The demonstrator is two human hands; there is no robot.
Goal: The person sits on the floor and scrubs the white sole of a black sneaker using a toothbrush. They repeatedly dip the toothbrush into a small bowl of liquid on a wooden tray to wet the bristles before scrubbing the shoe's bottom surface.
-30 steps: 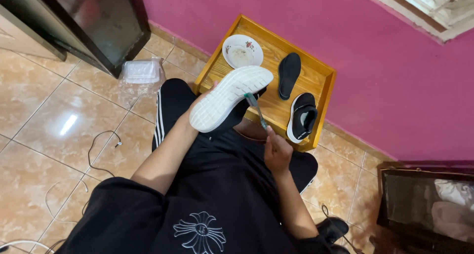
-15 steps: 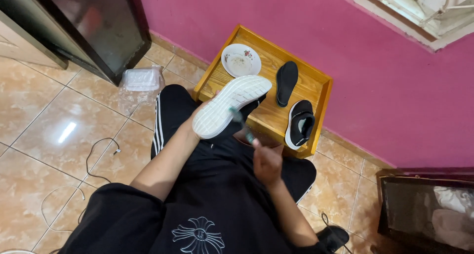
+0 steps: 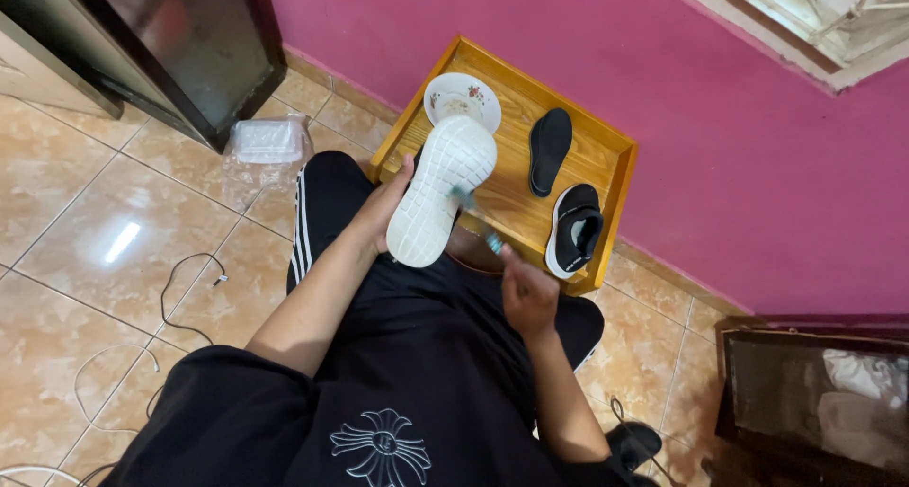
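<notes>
Shoe (image 3: 440,192) held sole-up over lap and front edge of wooden tray (image 3: 615,179), white ribbed sole facing camera, toe pointing toward pink wall. Left hand (image 3: 386,208) wrapped around left side of shoe, fingers clamped on it from underneath, thumb showing at upper edge. Right hand (image 3: 526,293) closed around handle of a thin brush (image 3: 473,220), probably a toothbrush; blurred, so bristle end hard to make out, but tip lies against right edge of sole. Handle end pale blue-green just above knuckles.

On tray, beyond shoe: small white dish (image 3: 461,97) with flower print, partly covered by toe of shoe. Right of it, black insole (image 3: 549,149) lying flat. Further right, second shoe (image 3: 576,228), black upper with white sole rim, resting upright near tray's right corner.

Seated on tiled floor, black trousers with white side stripes. Clear plastic container (image 3: 269,146) on floor left of knee, near dark cabinet. Thin cables (image 3: 175,293) trailing over tiles at left.
</notes>
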